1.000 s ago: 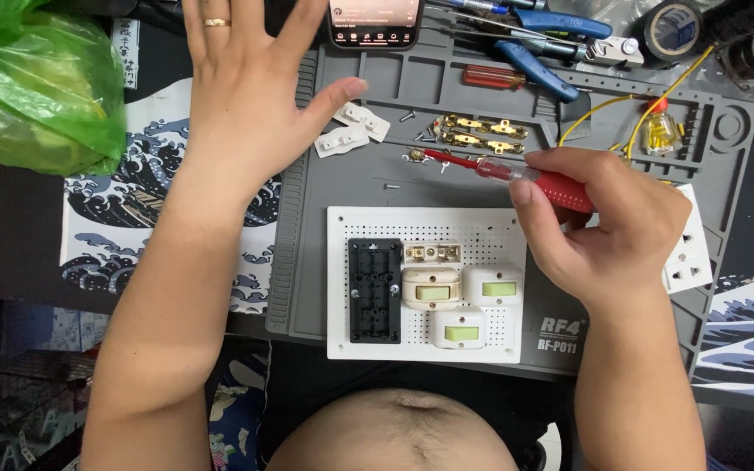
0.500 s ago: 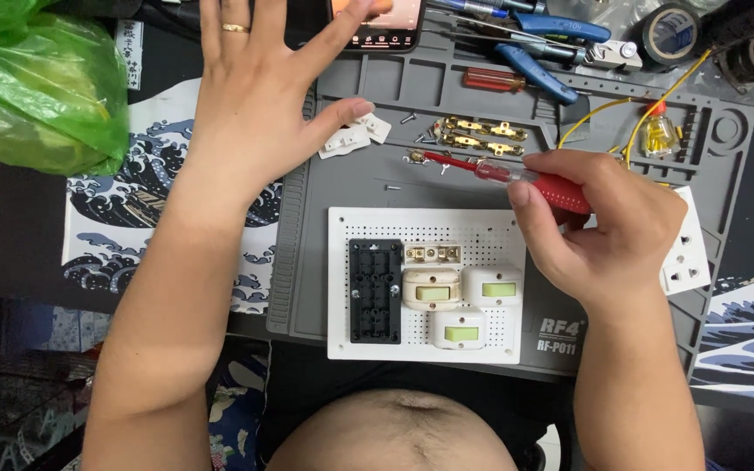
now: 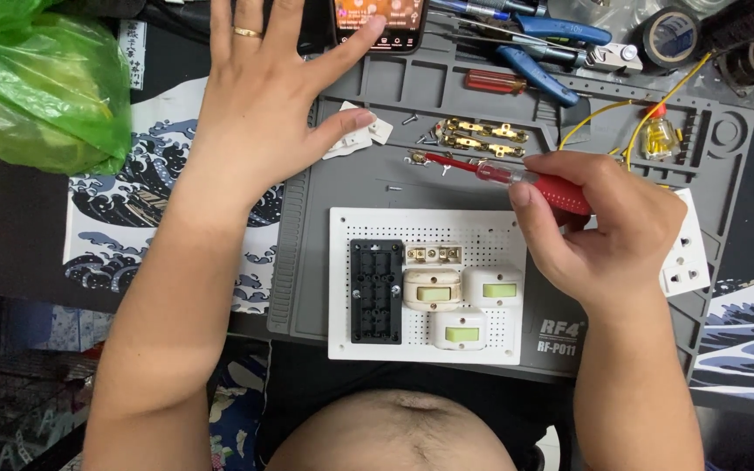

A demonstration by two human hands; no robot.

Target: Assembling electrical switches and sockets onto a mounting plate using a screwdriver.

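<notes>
Fingers of the right hand point(image 3: 608, 231) were clamped on a red-handled screwdriver point(image 3: 517, 177), its tip near small screws beside brass contact strips point(image 3: 484, 135) on the grey work mat point(image 3: 342, 253). Left hand point(image 3: 259, 113) lay spread, fingers apart, index touching a phone point(image 3: 380, 19). Judged step: picking up a screw; steady tip placement seemed needed. White perforated board point(image 3: 427, 283) sat below.

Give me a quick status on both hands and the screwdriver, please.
Left hand open, index finger on phone. Right hand grips red screwdriver, tip at small brass part. Nothing blocking.
</notes>
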